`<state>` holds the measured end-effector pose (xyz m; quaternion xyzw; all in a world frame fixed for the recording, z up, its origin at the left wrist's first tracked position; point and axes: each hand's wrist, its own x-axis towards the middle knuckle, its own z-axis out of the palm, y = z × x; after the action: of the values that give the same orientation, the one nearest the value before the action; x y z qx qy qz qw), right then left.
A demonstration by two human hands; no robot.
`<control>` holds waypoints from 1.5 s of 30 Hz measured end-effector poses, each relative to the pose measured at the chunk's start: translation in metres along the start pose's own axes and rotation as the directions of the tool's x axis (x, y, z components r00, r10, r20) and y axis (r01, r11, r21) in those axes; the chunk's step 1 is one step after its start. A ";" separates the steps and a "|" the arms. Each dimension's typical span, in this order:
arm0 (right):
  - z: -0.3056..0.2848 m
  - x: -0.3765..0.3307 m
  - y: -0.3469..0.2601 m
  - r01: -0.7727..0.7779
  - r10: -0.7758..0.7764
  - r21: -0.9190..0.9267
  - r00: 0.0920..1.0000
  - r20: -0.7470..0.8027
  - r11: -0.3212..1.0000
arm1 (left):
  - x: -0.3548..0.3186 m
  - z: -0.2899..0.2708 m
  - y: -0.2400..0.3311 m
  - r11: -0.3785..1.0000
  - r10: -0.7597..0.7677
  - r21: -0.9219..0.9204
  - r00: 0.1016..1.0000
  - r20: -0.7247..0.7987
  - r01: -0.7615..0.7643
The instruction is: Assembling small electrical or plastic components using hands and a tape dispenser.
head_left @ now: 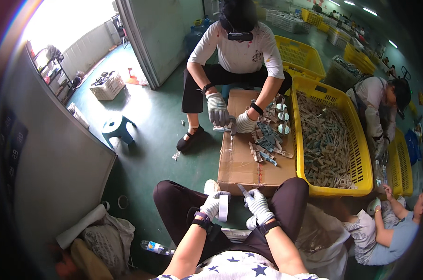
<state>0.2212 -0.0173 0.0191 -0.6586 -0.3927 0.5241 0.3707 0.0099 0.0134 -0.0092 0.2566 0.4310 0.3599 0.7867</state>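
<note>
While left fingers clamp a tape roll, right fingers pinch a strip beside the cardboard box.

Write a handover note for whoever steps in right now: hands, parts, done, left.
Left hand: gloved, holds a white tape roll.
Right hand: gloved, pinches a small grey part at the box's near edge.
Cardboard box serves as the bench; a pile of parts lies on its far right, by the facing worker.
Yellow crate to the right is full of parts.
Done: cannot tell. Left: crate still full.
</note>
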 end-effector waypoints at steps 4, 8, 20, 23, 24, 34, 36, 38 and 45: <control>0.005 0.002 -0.038 0.434 -0.460 -0.431 0.887 0.050 0.791 | 0.002 -0.001 -0.001 0.999 -0.027 0.020 0.999 -0.029 0.027; 0.016 0.008 -0.091 0.492 -0.361 -0.789 0.857 0.367 0.366 | -0.002 -0.001 0.001 0.998 -0.025 0.052 0.998 -0.052 0.027; 0.061 0.053 -0.094 0.559 -0.142 -0.828 0.817 0.559 -0.047 | 0.005 -0.012 -0.015 0.974 -0.045 0.218 0.996 -0.076 0.061; 0.060 0.053 -0.093 0.560 -0.160 -0.826 0.811 0.562 -0.062 | 0.004 -0.012 -0.015 0.945 -0.057 0.319 0.997 -0.055 0.072; 0.059 0.052 -0.093 0.557 -0.161 -0.828 0.813 0.559 -0.062 | 0.003 -0.011 -0.014 0.932 -0.061 0.354 0.996 -0.068 0.081; 0.058 0.042 -0.093 0.552 -0.201 -0.829 0.806 0.557 -0.086 | -0.010 -0.004 -0.006 0.969 -0.054 0.237 0.994 -0.098 0.076; 0.054 0.040 -0.088 0.548 -0.221 -0.831 0.803 0.554 -0.093 | -0.012 0.001 -0.003 0.985 -0.059 0.158 0.996 -0.068 0.069; 0.051 0.036 -0.085 0.543 -0.209 -0.832 0.806 0.554 -0.115 | -0.019 0.007 0.000 0.980 -0.057 0.189 0.996 -0.068 0.069; 0.009 0.010 -0.098 0.558 -0.280 -0.819 0.814 0.509 0.135 | -0.059 0.021 0.030 0.988 -0.074 0.135 0.997 0.010 0.072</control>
<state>0.2012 0.0336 0.1018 -0.5386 -0.8325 0.1291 -0.0142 -0.0037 -0.0166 0.0514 0.2957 0.4575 0.2991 0.7835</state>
